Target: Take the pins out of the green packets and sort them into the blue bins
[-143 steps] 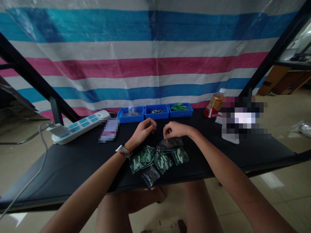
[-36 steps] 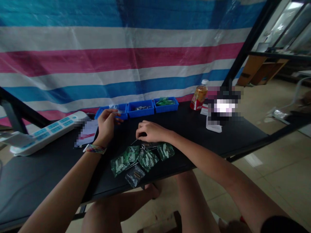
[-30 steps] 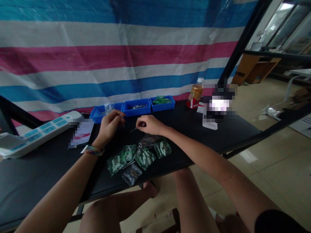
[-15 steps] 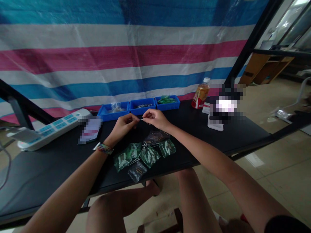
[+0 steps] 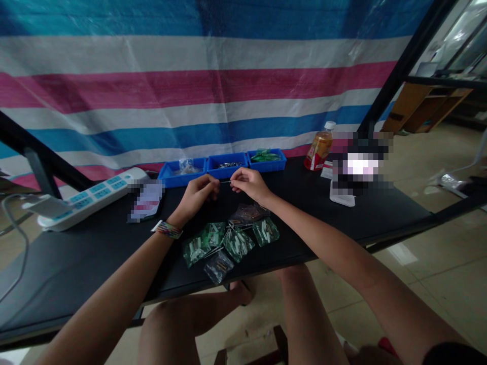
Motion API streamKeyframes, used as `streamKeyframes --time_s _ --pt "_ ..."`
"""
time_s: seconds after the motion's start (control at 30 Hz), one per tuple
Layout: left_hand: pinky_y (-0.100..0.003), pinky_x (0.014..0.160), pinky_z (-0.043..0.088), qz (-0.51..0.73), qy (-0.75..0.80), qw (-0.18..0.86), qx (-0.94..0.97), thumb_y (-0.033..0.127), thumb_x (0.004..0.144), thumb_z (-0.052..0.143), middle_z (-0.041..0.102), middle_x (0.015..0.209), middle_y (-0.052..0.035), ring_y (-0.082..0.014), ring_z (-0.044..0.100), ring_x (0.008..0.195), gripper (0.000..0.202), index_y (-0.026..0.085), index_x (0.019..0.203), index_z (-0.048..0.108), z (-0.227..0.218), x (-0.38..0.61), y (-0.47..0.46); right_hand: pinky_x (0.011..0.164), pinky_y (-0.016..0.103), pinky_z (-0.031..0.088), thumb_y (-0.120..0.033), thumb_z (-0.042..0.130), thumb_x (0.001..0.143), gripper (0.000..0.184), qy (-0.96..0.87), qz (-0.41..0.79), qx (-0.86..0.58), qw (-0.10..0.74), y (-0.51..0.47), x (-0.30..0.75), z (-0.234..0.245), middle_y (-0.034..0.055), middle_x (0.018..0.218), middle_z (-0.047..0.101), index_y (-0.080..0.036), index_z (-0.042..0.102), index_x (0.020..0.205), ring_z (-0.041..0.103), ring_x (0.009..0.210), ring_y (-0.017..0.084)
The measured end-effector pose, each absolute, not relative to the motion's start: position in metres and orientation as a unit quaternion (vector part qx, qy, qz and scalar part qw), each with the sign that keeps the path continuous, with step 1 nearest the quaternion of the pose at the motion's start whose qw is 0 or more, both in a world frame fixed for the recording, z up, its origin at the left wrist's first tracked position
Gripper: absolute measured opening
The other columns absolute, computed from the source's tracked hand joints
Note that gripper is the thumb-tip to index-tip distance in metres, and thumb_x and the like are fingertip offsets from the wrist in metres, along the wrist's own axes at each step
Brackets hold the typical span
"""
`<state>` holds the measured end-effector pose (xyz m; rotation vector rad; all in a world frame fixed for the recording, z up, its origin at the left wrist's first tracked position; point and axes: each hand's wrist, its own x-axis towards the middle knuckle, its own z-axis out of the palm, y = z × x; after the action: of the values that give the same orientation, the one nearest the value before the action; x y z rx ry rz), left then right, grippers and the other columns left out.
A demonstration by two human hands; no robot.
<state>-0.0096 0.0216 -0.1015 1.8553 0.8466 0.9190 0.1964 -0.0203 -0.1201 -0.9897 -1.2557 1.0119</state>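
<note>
Right hand [image 5: 251, 184]: thumb and fingers pinched on one end of a thin metal rod [image 5: 225, 181]. Left hand [image 5: 200, 192]: fingers curled in, tips at the rod's other end; can't tell if I'm pinching that end or just meeting it, too small.

Change: about a second ago my left was over at the left blue tray [image 5: 174, 181] and my right had the rod alone, nearer the bags. Half a second ago my fingertips had come nearly together; now there's a bit more gap, with rod showing across it. My read: past fetching, now two-handed work on one piece, so lining up the tips matters.

Rod's up in front of the middle blue tray [image 5: 215, 173], which has loose metal pieces in it. Below my hands on the black table [image 5: 99, 268]: a dark bag of brass-coloured pieces [image 5: 247, 215], green bags [image 5: 238, 244] with white pieces, and a clear bag [image 5: 218, 267] by the near edge. Bags sit clear of both hands.
</note>
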Motion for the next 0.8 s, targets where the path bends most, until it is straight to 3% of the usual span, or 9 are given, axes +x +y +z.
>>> streamKeyframes --time_s 0.1,0.43,0.8 --pt "-0.026 0.052 0.043 0.353 0.332 0.456 0.746 0.057 0.092 0.064 0.064 0.067 -0.0032 -0.0155 0.061 0.056 0.042 0.017 0.078 0.065 -0.1021 -0.01 0.0225 0.054 0.018 0.051 -0.016 0.071 0.08 0.007 -0.545 0.421 -0.435 0.58 -0.0227 0.1976 -0.1184 -0.0019 0.074 0.07 -0.018 0.066 0.084 0.069 0.061 0.01" --pt "-0.024 0.053 0.042 0.346 0.335 0.47 0.739 0.051 0.089 0.068 0.063 0.064 -0.0015 -0.0136 0.059 0.056 0.036 0.017 0.077 0.064 -0.1022 -0.0076 0.0202 0.052 0.018 0.05 -0.018 0.074 0.079 0.009 -0.557 0.403 -0.437 0.58 -0.0241 0.1957 -0.1186 -0.0029 0.074 0.066 -0.018 0.066 0.083 0.069 0.059 0.01" --pt "-0.024 0.054 0.043 0.383 0.327 0.493 0.71 0.042 0.081 0.076 0.064 0.07 -0.0001 -0.0134 0.061 0.06 0.027 0.017 0.082 0.065 -0.1002 -0.0074 0.0176 0.054 0.022 0.057 -0.019 0.07 0.077 0.009 -0.463 0.505 -0.447 0.575 -0.0283 0.1953 -0.1112 -0.0035 0.069 0.066 -0.018 0.062 0.081 0.065 0.056 0.011"
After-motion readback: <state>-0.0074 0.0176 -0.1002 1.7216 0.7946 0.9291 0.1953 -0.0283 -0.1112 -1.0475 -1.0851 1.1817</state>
